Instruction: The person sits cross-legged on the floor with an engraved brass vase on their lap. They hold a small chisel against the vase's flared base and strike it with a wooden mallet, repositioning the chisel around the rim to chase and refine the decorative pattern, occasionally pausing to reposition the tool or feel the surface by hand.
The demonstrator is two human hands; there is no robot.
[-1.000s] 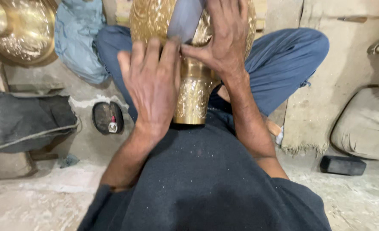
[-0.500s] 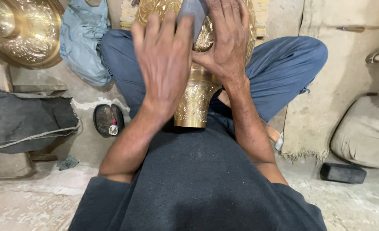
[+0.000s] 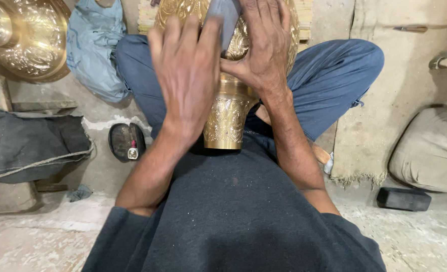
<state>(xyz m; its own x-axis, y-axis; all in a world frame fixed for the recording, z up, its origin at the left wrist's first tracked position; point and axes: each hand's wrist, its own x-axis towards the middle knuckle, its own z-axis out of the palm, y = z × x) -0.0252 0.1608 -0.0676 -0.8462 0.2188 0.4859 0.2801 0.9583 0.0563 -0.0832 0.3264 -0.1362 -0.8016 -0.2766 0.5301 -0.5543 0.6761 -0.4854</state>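
An engraved brass vase lies in the upper middle of the frame, in the lap of the seated person, its narrow foot pointing toward the dark shirt and its wide body running out of the top edge. A grey block sits against the vase's body at the top centre.

The left hand lies flat over the left side of the vase, fingers held close together and stretched upward, their tips beside the grey block. Against a second ago it has slid higher up the vase, from the neck onto the body. The right hand stays on the right side of the body, fingers together and curved over the brass, touching the block; whether it pinches the block cannot be told.

Blue trousers cross behind the vase. An embossed brass dish fills the upper left, a pale blue cloth beside it. A black block lies on the floor at lower right.
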